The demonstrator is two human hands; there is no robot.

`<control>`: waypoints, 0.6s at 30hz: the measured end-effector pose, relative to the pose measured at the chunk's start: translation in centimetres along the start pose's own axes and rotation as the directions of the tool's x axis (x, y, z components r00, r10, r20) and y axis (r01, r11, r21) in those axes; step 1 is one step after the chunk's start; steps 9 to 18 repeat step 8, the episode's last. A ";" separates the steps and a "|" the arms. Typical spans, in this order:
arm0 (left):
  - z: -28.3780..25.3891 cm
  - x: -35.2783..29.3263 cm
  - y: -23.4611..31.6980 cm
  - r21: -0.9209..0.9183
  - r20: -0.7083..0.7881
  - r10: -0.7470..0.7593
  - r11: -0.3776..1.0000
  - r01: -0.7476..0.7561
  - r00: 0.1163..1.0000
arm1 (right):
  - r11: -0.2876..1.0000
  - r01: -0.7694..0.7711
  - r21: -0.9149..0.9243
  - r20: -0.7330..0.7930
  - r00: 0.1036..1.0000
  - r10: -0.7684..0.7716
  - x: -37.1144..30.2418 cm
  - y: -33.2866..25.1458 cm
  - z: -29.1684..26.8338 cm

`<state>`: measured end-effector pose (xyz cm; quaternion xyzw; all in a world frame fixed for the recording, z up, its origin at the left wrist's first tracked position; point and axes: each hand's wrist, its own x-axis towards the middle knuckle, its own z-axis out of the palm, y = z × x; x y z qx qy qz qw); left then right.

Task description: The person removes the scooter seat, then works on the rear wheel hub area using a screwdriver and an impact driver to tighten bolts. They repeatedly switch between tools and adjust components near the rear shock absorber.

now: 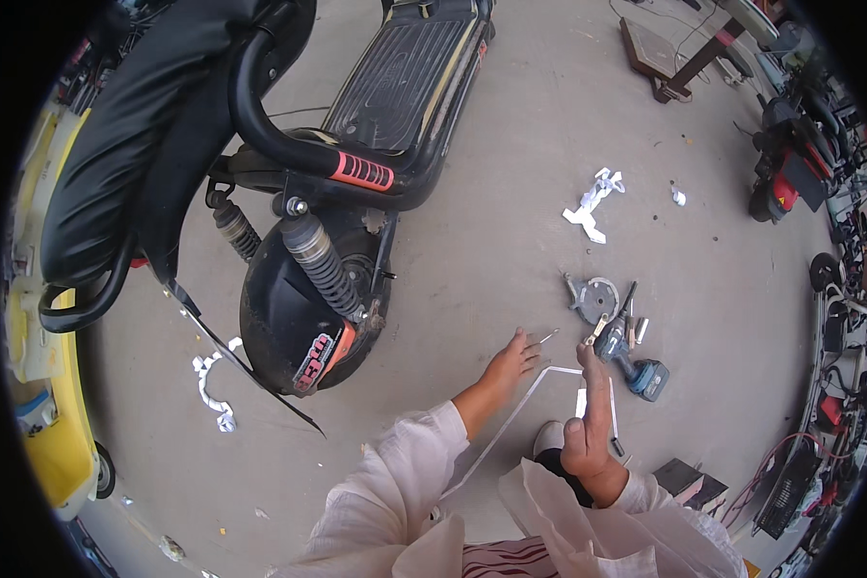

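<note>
My left hand (507, 374) is stretched out above the floor, fingers apart and pointing right. Just past its fingertips is a thin metal tool (549, 336); whether they touch it I cannot tell. My right hand (595, 433) is held up with straight fingers and its palm turned left, nothing visible in it. Beyond its fingertips lie a teal and black cordless drill (617, 349) and a round grey metal part (597, 301) with a lever. A thin white bent strip (506, 426) runs along the floor beneath both hands.
A black electric scooter (308, 260) with spring shocks stands at left. White crumpled pieces (595, 204) lie farther off, others (212, 385) by the rear wheel. A yellow vehicle (63, 453) lines the left edge. Parts crowd the right wall, near a dark box (689, 485).
</note>
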<state>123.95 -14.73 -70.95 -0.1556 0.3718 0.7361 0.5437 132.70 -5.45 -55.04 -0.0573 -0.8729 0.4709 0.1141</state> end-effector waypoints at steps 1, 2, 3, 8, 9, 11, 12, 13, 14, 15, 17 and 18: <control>2.0 -1.9 0.7 -0.068 -0.035 -0.010 0.998 0.007 0.999 | 0.999 0.037 0.017 -0.024 0.999 -0.036 -0.7 -0.5 0.8; 3.6 -4.6 0.3 -0.131 -0.080 -0.021 0.991 0.010 0.997 | 0.996 0.072 0.047 -0.051 0.996 -0.069 -2.0 -1.0 2.2; 4.8 -7.6 -0.2 -0.199 -0.123 -0.033 0.980 0.008 0.992 | 0.976 0.215 -0.042 0.046 0.976 -0.213 -4.2 -0.2 4.0; 7.6 -31.3 6.7 -0.420 -0.131 0.010 0.905 -0.065 0.991 | 0.746 -0.665 0.043 0.379 0.701 0.604 -10.3 -2.9 4.1; 7.6 -31.3 6.7 -0.420 -0.131 0.010 0.905 -0.065 0.991 | 0.746 -0.665 0.043 0.379 0.701 0.604 -10.3 -2.9 4.1; 7.6 -31.3 6.7 -0.420 -0.131 0.010 0.905 -0.065 0.991 | 0.746 -0.665 0.043 0.379 0.701 0.604 -10.3 -2.9 4.1; 7.6 -31.3 6.7 -0.420 -0.131 0.010 0.905 -0.065 0.991 | 0.746 -0.665 0.043 0.379 0.701 0.604 -10.3 -2.9 4.1; 7.6 -31.3 6.7 -0.420 -0.131 0.010 0.905 -0.065 0.991 | 0.746 -0.665 0.043 0.379 0.701 0.604 -10.3 -2.9 4.1; 7.6 -31.3 6.7 -0.420 -0.131 0.010 0.905 -0.065 0.991 | 0.746 -0.665 0.043 0.379 0.701 0.604 -10.3 -2.9 4.1; 7.6 -31.3 6.7 -0.420 -0.131 0.010 0.905 -0.065 0.991 | 0.746 -0.665 0.043 0.379 0.701 0.604 -10.3 -2.9 4.1; 7.6 -31.3 6.7 -0.420 -0.131 0.010 0.905 -0.065 0.991 | 0.746 -0.665 0.043 0.379 0.701 0.604 -10.3 -2.9 4.1; 7.6 -31.3 6.7 -0.420 -0.131 0.010 0.905 -0.065 0.991 | 0.746 -0.665 0.043 0.379 0.701 0.604 -10.3 -2.9 4.1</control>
